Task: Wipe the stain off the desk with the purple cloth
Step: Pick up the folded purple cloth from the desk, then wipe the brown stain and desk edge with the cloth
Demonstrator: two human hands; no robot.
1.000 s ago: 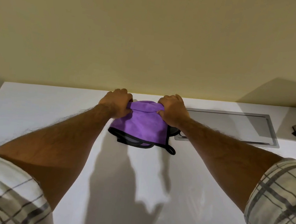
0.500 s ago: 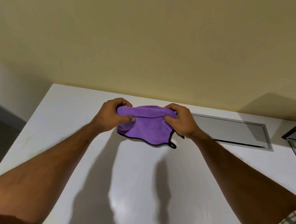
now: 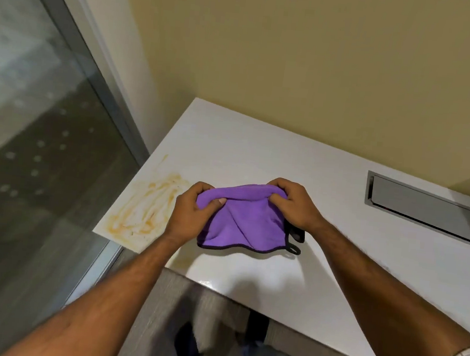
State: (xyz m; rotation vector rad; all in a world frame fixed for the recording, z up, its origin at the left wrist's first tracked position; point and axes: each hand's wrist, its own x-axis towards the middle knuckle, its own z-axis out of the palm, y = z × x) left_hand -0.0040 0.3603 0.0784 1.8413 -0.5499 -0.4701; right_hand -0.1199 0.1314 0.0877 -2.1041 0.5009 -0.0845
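A white counter [image 3: 259,157] is set against a yellowish wall [image 3: 299,54], with a glass partition [image 3: 30,127] just beside its left edge. One orange-yellow stain [image 3: 144,212] is smeared over the counter's near-left corner, reaching close to the left and front edges. One purple cloth [image 3: 248,222], trimmed in black with a small loop at its right corner, is held above the middle of the counter, well inside the edges. It is gripped along its bunched top by two hands: the left hand [image 3: 192,216] is closed on the left end, the right hand [image 3: 294,207] on the right end. The left hand is seen just beside the stain. One metal cable hatch [image 3: 427,211] is recessed in the counter at the right, well apart from the stain. Bare counter is seen between cloth and stain.
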